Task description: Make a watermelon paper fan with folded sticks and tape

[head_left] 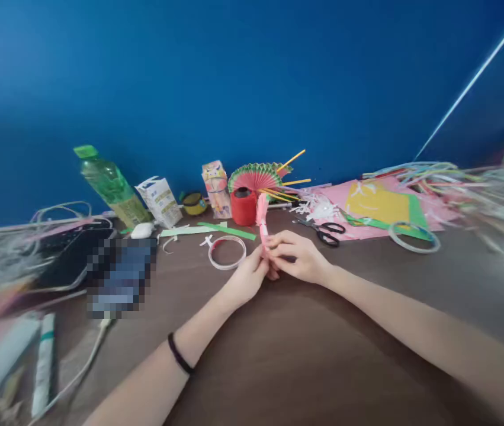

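Head view: your left hand point(250, 273) and right hand point(298, 255) close at the fingertips on one slim pink paper piece point(262, 212), which stands roughly upright on your side of the red pot point(243, 212), its top overlapping that pot's right edge in sight. The left hand pinches near the lower end, the right just beside it, fingers narrow. How firm either grip is cannot be determined.

Risks, as judged: uneven finger pressure could crease or twist the thin paper; a slip of either pinch could loosen it; a forward push could knock its top against the red pot. Your left wrist, swung outward, could catch the tape ring point(224, 267), left of the red pot and nearer you. A rightward reach could strike the scissors point(319, 229), right of the red pot.

Edges and room: the blue wall point(252, 77) limits movement behind the red pot. Bare tabletop point(278, 349) extends toward you from the red pot, between your forearms. Its near edge is out of view.
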Demonstrator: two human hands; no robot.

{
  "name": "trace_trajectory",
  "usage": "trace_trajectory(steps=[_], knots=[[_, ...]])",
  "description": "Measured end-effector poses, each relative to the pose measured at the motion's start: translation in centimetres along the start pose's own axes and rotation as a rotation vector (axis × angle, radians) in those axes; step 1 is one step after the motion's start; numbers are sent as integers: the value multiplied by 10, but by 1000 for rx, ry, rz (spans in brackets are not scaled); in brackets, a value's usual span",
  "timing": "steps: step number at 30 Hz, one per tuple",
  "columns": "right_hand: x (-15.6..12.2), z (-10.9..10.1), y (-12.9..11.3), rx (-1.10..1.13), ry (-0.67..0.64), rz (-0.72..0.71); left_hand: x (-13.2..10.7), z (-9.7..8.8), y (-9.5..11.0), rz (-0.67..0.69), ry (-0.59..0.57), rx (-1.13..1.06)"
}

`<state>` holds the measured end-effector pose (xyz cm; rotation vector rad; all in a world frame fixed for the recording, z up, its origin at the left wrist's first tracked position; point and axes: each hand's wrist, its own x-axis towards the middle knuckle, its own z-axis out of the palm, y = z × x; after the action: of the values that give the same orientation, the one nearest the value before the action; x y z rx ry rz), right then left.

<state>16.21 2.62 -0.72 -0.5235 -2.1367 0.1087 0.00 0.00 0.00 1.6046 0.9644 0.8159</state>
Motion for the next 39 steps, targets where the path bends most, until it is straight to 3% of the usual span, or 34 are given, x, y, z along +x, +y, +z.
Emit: trace_trajectory(steps=[9, 17, 32, 39], knots=[[2, 1, 2, -40, -23, -40, 2, -1, -1, -7, -4, -15], [0, 1, 3, 61, -18, 70, 4, -1, -5, 4, 2, -76], [-1, 1, 6, 10, -59, 9, 4, 0, -5, -17, 14, -116], [0, 0, 5, 148, -48, 130, 5, 1, -5, -23, 14, -139]])
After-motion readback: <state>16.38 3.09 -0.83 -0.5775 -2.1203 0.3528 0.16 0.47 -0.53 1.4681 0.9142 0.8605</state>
